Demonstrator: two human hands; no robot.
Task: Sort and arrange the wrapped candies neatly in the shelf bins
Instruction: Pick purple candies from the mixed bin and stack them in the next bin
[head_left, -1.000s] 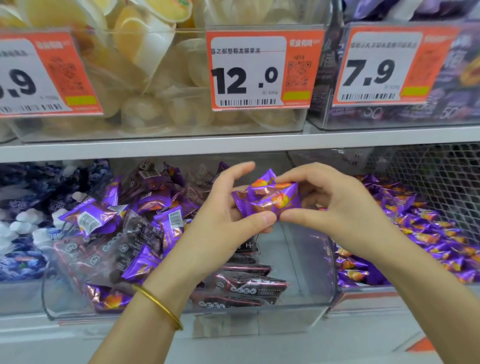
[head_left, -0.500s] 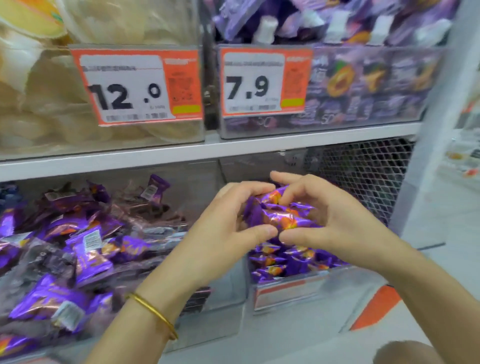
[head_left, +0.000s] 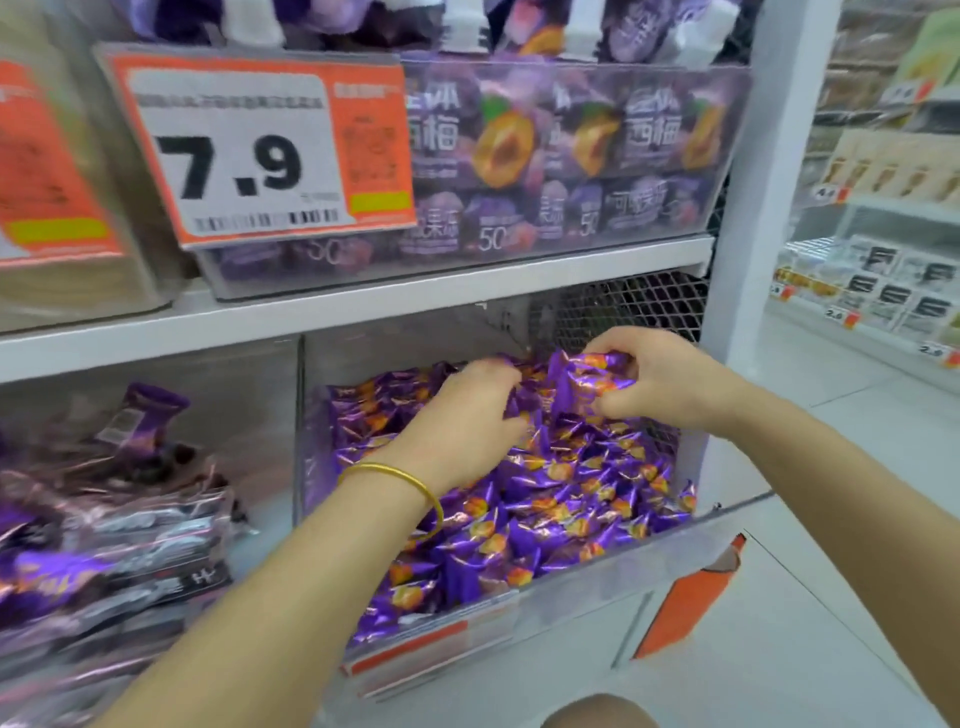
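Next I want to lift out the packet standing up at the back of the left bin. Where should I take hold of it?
The packet stands tilted above the pile, so its purple top seal is the freest part. Pinch that seal across its flat faces, probably coming from the front and slightly above, under the shelf edge; its lower end is buried among other packs.

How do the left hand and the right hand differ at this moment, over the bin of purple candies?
The left hand wears a gold bangle at the wrist; the right hand's wrist is bare. The right hand pinches purple candies raised above the pile; the left hand's fingertips are hidden among wrappers, its grip unclear. Both reach over the same bin.
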